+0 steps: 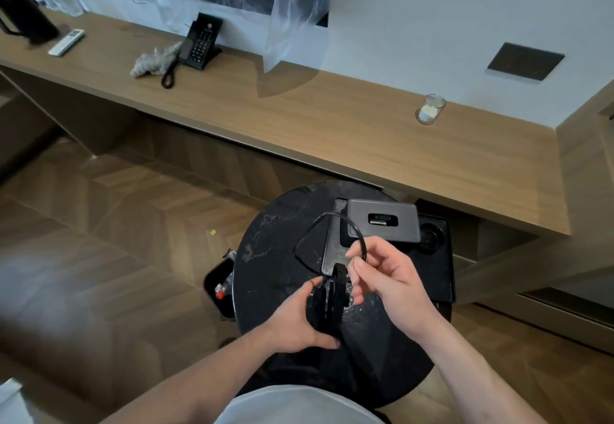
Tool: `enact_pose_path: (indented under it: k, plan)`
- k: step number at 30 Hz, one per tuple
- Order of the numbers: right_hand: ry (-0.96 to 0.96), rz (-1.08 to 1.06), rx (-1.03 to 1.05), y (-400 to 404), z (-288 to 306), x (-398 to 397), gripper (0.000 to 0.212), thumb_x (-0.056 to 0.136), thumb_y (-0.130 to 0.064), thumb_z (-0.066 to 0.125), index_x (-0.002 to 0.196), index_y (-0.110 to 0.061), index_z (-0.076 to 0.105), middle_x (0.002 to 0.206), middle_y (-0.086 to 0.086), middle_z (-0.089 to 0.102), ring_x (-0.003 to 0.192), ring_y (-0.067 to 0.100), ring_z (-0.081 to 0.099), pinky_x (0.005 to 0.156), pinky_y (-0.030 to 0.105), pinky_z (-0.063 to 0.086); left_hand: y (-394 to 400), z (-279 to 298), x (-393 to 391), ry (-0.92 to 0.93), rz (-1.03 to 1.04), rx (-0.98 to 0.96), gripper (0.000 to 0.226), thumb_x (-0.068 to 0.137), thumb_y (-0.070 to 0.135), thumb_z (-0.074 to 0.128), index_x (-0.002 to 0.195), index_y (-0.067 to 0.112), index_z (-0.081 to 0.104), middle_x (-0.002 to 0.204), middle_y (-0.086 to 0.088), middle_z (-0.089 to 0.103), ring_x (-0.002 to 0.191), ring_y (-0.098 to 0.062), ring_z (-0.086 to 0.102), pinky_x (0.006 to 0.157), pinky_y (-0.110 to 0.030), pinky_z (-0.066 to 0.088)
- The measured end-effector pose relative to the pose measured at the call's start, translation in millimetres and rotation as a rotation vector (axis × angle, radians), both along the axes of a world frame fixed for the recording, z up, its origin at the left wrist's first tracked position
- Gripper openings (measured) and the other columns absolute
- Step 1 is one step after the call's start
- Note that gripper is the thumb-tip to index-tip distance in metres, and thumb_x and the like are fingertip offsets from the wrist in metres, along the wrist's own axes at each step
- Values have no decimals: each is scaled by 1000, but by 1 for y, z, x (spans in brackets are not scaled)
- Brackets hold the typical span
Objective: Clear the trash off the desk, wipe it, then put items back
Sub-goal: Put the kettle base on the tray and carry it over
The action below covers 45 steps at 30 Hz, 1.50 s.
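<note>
Over the round table [265, 257], the left hand [300, 319] grips a black coiled bundle [329, 304], fingers curled round it. The right hand [388, 277] pinches its cable [319, 224] between thumb and fingers, just before the grey box [382, 220].

You've got a matt wood-grain desk [365, 131], glossy black marbled stone table [272, 257], matt grey plastic box [382, 220], clear glass [430, 109], rough grey cloth [154, 59], glossy black phone [199, 43].
</note>
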State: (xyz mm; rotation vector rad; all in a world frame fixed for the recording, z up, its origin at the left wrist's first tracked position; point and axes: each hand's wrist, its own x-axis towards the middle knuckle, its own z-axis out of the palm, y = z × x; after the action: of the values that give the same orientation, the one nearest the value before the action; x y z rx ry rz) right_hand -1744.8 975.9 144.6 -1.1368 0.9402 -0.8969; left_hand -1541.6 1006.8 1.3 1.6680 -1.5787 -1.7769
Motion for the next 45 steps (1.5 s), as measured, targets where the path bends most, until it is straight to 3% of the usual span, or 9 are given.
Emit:
enact_pose_path:
  k: [8, 11, 15, 24, 27, 29, 33, 38, 45]
  plan:
    - [-78, -37, -18, -14, 19, 26, 19, 106, 3, 47, 102, -9, 61, 76, 13, 60, 64, 24, 57, 63, 33, 54, -5, 5, -9, -128, 261, -148, 13, 91, 28, 74, 101, 35, 71, 92, 11, 75, 91, -9, 70, 86, -30, 57]
    - [148, -111, -33, -23, 22, 12, 29, 110, -12, 44, 125, -21, 67, 72, 8, 61, 60, 19, 53, 59, 23, 47, -3, 7, 18, -72, 294, -194, 16, 90, 28, 80, 85, 41, 73, 93, 14, 73, 91, -5, 68, 86, -24, 52]
    - [510, -19, -128, -27, 15, -4, 35, 112, -31, 42, 132, -48, 63, 64, -1, 55, 59, 18, 47, 61, 31, 42, 6, 14, 66, -214, 229, -467, 21, 84, 52, 78, 99, 39, 77, 142, 21, 44, 130, 5, 47, 110, -24, 41]
    - [429, 261, -165, -26, 46, 12, 30, 110, -29, 48, 109, -36, 78, 63, 1, 32, 60, 21, 28, 59, 28, 28, -33, 93, 89, -74, -33, -536, 17, 91, 52, 72, 104, 41, 76, 161, 34, 29, 157, 3, 3, 127, -37, 19]
    - [296, 145, -211, -33, 62, 7, 30, 106, -27, 49, 107, -24, 79, 66, 18, 30, 60, 27, 27, 59, 24, 29, -50, 106, 75, 57, 51, -426, 25, 96, 39, 72, 121, 41, 71, 139, 21, 62, 146, 0, 39, 121, -33, 35]
    - [265, 52, -231, -40, 62, -4, 33, 105, -28, 46, 108, -24, 79, 66, 24, 30, 62, 34, 26, 61, 27, 30, -58, 114, 69, 104, 169, -393, 19, 95, 46, 70, 104, 30, 71, 104, 0, 73, 103, -14, 68, 98, -49, 55]
    - [388, -166, -207, -48, 43, -22, 35, 112, -27, 41, 114, -35, 75, 71, 9, 48, 62, 21, 41, 63, 35, 36, -66, 120, 58, 154, 287, -440, 18, 100, 30, 69, 84, 33, 60, 75, 9, 62, 72, -6, 59, 71, -27, 49]
    - [505, -241, -47, -38, 9, -26, 31, 111, -37, 40, 130, -47, 61, 125, -13, 66, 116, 5, 60, 91, 32, 54, -71, 128, 37, 201, 318, -452, 14, 90, 47, 70, 87, 38, 60, 84, 8, 68, 81, -11, 65, 78, -37, 55]
    - [378, -137, 204, -39, -23, -38, 38, 105, -58, 34, 133, -47, 56, 135, -18, 65, 131, 7, 57, 112, 36, 43, -123, 173, -42, 525, 624, -287, 19, 100, 33, 68, 110, 17, 68, 103, 3, 76, 97, -14, 71, 88, -35, 59]
